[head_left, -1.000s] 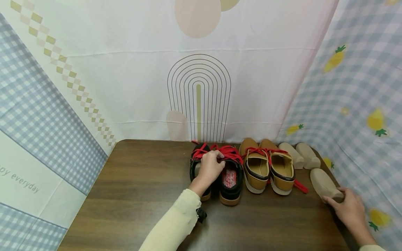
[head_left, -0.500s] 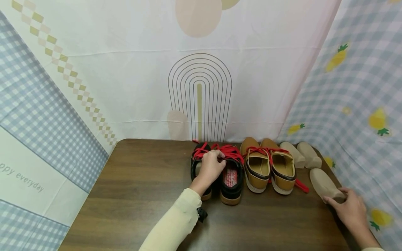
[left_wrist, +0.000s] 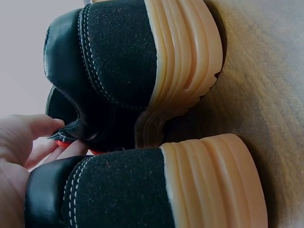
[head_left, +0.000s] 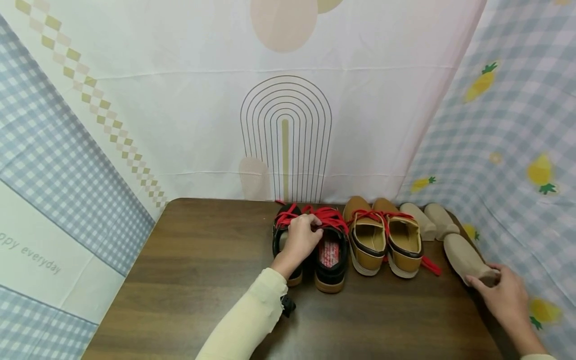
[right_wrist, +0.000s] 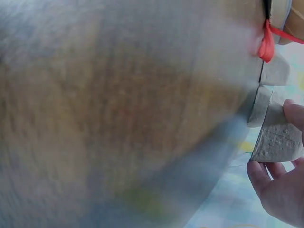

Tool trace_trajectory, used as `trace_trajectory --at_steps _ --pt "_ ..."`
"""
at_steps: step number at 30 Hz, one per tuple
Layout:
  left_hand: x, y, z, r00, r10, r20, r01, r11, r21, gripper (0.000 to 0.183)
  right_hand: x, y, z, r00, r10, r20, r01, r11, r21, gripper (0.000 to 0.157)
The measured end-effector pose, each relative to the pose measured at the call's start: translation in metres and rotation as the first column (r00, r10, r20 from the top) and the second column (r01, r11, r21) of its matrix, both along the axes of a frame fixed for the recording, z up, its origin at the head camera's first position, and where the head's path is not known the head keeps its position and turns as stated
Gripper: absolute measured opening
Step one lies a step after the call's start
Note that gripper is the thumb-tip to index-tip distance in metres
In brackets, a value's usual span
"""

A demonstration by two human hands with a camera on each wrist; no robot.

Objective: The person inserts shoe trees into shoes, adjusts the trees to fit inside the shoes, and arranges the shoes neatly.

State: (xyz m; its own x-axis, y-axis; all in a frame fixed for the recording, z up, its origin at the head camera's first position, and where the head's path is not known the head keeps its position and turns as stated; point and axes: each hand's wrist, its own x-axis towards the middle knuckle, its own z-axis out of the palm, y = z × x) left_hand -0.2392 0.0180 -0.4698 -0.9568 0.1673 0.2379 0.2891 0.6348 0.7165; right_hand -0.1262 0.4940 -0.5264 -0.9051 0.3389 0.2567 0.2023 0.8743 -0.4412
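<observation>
Wood-grain brown surface [head_left: 202,280], beige foot-shaped shoe form [head_left: 463,257] at its right edge, heel pinched by our right hand [head_left: 508,297]. Our left hand [head_left: 302,239] pinches the red-laced black shoe [head_left: 331,273] by its front opening. Probably best we keep that opening wide, steer toe-first.

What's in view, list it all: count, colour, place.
Table: 1, brown, centre
Black shoes: 2, black, on table
Tan shoes: 2, tan, right of those
Laces: count unclear, red, on the shoes
Forms: 3 loose, beige, at right
Insert: 1, beige, inside left black shoe, partly hidden
Backdrop: 1, white, behind the table
Checked cloths: 2, blue-white, left and right
Sleeves: 2, pale yellow, at head view's bottom
Gadget: 1, black, at left sleeve
Left hand: 1, bare, pinching right black shoe
Right hand: 1, bare, gripping nearest form
</observation>
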Motion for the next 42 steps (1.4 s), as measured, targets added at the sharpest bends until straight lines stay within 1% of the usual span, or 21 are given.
trace_trajectory --at_steps 6,8,15,21,27,31,36,38,42 --pt "0.000 -0.001 0.001 1.000 0.003 0.002 -0.003 1.000 0.006 0.009 0.000 -0.005 0.005 0.997 0.018 -0.080 -0.017 1.000 0.005 0.064" --pt "-0.001 -0.002 0.001 1.000 0.003 -0.002 -0.003 1.000 0.007 0.009 0.000 -0.007 0.007 0.995 0.026 -0.093 -0.027 1.000 -0.005 0.063" --pt "-0.001 -0.001 0.000 1.000 0.004 -0.011 -0.004 1.000 0.003 0.009 0.001 -0.012 0.016 0.994 0.058 -0.097 -0.062 0.997 -0.040 0.064" --pt "0.000 0.000 0.001 1.000 -0.001 -0.015 0.001 1.000 0.005 0.009 0.000 -0.015 0.022 0.987 0.079 -0.142 -0.090 0.993 -0.072 0.060" --pt "0.000 -0.001 0.001 1.000 -0.004 -0.016 0.004 1.000 0.018 0.008 -0.003 -0.019 0.029 0.977 0.097 -0.192 -0.108 0.993 -0.043 0.056" --pt "-0.001 -0.001 0.001 1.000 0.001 -0.026 0.000 1.000 0.019 0.007 -0.005 -0.021 0.035 0.974 0.114 -0.197 -0.122 0.992 -0.025 0.055" --pt "0.000 -0.001 0.000 0.999 0.000 -0.045 0.001 1.000 0.013 0.007 -0.008 -0.024 0.040 0.958 0.133 -0.253 -0.140 0.990 -0.007 0.051" --pt "-0.001 -0.001 0.000 0.999 -0.001 -0.046 0.002 1.000 0.011 0.006 -0.007 -0.026 0.041 0.953 0.128 -0.275 -0.132 0.991 0.004 0.052" --pt "-0.001 -0.001 -0.002 0.999 -0.002 -0.048 0.003 1.000 0.013 0.006 -0.004 -0.033 0.042 0.955 0.104 -0.278 -0.102 0.995 0.019 0.055"
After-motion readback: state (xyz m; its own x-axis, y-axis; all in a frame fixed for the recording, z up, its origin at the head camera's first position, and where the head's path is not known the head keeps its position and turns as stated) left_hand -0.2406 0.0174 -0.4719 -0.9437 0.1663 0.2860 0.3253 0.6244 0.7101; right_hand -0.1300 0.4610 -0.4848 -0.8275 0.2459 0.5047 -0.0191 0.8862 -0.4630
